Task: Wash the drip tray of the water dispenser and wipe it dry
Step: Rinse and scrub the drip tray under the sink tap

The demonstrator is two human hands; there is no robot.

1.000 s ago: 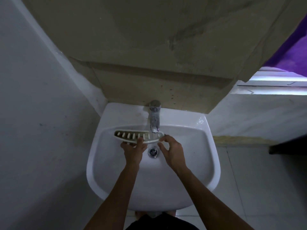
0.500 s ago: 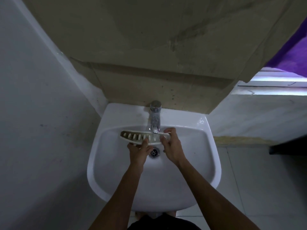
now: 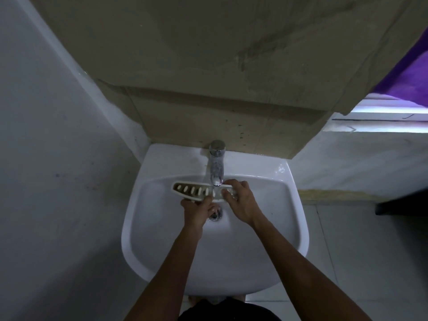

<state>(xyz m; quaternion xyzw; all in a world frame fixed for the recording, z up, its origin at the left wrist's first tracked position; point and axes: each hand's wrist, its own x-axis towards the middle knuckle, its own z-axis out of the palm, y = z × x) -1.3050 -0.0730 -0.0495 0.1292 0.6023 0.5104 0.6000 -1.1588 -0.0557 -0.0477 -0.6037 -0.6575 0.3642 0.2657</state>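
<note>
Rinsing the tray [image 3: 196, 190] goes best if it gets slid sideways so every slot passes under the tap [image 3: 217, 165]; right now it's held over the sink [image 3: 296, 228] bowl, right end at the spout. Left hand [image 3: 196, 210] fingers pinch the near edge and right hand [image 3: 242, 200] wraps the right end, so I'd keep both grips firm since wet plastic is probably slippery.

Dim room — grey wall [image 3: 58, 147] left, stained beige wall [image 3: 208, 54] ahead, pale tiled floor [image 3: 359, 262], purple curtain [image 3: 410, 75].
</note>
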